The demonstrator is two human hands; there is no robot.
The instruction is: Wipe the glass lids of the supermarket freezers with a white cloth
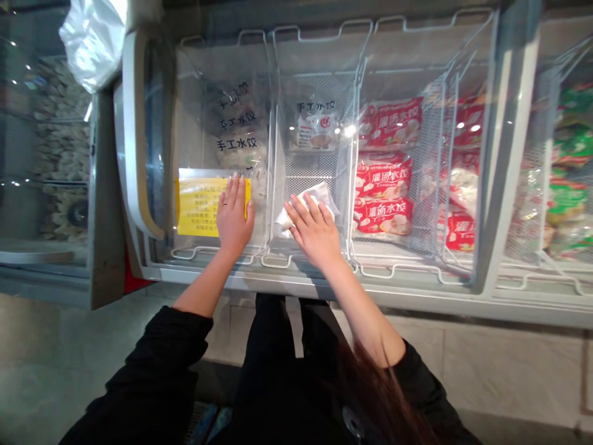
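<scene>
I look down on a chest freezer with a glass lid [241,105]. My left hand [234,216] lies flat on the glass, fingers stretched out, partly over a yellow notice [197,207] stuck to the lid. My right hand [315,228] presses a white cloth [319,194] against the glass, fingers extended over it. Under the glass, white wire baskets [306,173] hold bags of frozen dumplings: pale bags [315,127] in the left and middle baskets, red bags [384,179] to the right.
The freezer's grey front rim [417,296] runs across below my hands. A second freezer lid [563,161] with green bags lies at the right. Another glass cabinet [46,154] stands at the left, with a clear plastic bag [92,37] above it. Tiled floor lies below.
</scene>
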